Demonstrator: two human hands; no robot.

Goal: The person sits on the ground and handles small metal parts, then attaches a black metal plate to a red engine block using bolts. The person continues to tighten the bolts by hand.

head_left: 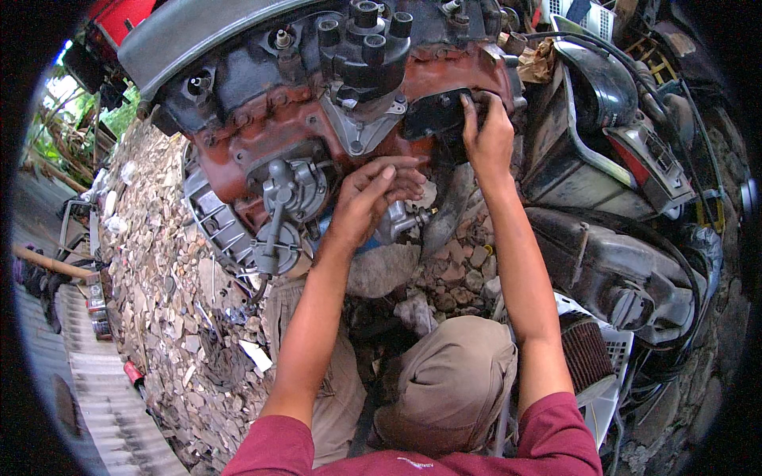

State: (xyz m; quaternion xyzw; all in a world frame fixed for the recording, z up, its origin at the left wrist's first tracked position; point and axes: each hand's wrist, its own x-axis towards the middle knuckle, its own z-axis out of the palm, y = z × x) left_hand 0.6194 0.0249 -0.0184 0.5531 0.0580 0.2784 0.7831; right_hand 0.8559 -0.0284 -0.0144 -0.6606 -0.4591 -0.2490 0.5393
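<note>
Right hand: thumb and index finger drawn close at the right end of the black plate, the other fingers curled in. Whether the tips grip the rim or a small fastener cannot be told, as the fingers cover that end. Left hand: fingers loosely spread and half curled, nothing visible between them, below and to the left of the plate and apart from it. The right hand is therefore the nearer; from its fingertips the visible part of the plate extends leftward and slightly down.

The plate lies against the near side of the block, toward the block's right end. Its long axis follows the block's length, tilted a little, with the rounded left end lower and pointing toward the silver bracket; the right end rises toward the block's right edge. Above the bracket stands the distributor; farther left, the pump.
</note>
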